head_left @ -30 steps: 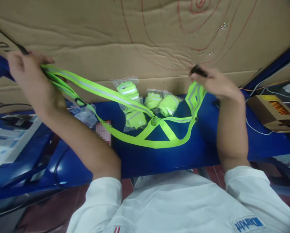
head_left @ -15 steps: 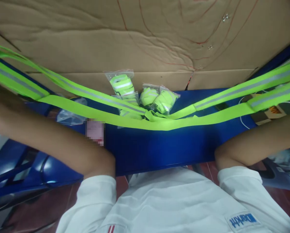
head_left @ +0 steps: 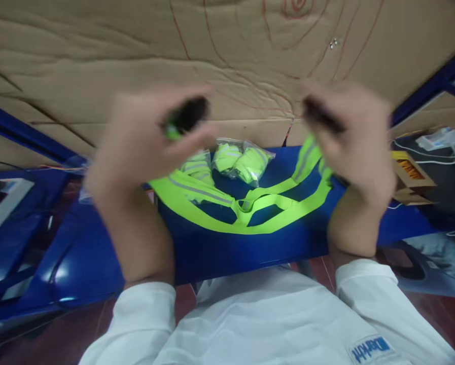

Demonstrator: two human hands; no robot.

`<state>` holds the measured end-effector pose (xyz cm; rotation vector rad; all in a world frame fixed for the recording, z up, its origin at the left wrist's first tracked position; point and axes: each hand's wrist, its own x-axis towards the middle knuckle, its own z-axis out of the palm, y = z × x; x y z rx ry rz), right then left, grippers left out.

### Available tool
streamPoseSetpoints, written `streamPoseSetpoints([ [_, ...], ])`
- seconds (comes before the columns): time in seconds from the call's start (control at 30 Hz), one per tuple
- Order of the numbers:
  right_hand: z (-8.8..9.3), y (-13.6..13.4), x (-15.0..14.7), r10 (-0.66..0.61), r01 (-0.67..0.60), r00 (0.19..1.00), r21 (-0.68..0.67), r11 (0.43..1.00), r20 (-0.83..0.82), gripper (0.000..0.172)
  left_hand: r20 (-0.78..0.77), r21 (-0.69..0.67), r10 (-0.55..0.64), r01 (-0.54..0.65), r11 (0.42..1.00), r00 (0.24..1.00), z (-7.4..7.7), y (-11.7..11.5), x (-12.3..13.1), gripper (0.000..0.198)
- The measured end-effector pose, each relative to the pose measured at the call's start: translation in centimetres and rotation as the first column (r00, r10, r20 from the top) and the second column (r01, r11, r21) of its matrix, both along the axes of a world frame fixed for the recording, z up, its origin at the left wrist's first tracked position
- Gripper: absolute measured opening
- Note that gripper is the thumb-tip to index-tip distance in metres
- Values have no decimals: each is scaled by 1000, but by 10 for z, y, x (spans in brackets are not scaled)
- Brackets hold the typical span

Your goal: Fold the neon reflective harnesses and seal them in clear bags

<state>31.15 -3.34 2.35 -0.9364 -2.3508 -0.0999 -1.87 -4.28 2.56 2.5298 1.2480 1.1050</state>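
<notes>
The step in hand seems to be holding the green straps (head_left: 250, 229) spread; any next move probably calls for keeping them untwisted. Their middle sags over the blue table (head_left: 250, 253). Left hand (head_left: 143, 139) and right hand (head_left: 354, 129), blurred, are raised apart, fingers closed around the straps' black ends (head_left: 192, 112).

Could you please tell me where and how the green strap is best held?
I'd probably grip the strap where it rises at each side, left hand from the left, right hand from the right, since its looped middle sags.
</notes>
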Motion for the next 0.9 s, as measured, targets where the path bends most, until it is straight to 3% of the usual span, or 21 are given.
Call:
streamPoseSetpoints([
  [0.03, -4, 3, -15, -7, 6, 999, 23, 1000, 44, 58, -55, 30, -33, 35, 999, 998, -4, 2, 10, 66],
  [0.07, -8, 4, -28, 66, -68, 994, 16, 998, 82, 61, -117, 64, -74, 82, 995, 990, -7, 3, 19, 69],
  [0.17, -20, 6, -53, 139, -139, 986, 2, 990, 97, 66, -165, -18, -79, 78, 997, 983, -12, 1, 37, 89],
  [0.43, -24, 8, -46, 81, -88, 993, 79, 993, 86, 68, -116, -103, -120, 108, 989, 986, -3, -13, 26, 113],
  [0.57, -21, 6, -52, 142, -139, 988, -41, 989, 58, 57, -122, -121, -162, 147, 982, 979, -8, -7, 30, 128],
  [0.7, -19, 1, -60, 129, -146, 986, -182, 972, -103, 47, -75, -184, -212, 196, 963, 974, -3, -3, 34, 131],
  [0.8, -20, -2, -61, 119, -152, 971, -150, 977, -209, 41, 14, -234, -268, 264, 936, 963, 2, -3, 35, 120],
  [0.9, -22, 1, -59, 139, -174, 946, -96, 980, -293, 33, 97, -236, -245, 262, 936, 965, 1, -5, 32, 100],
])
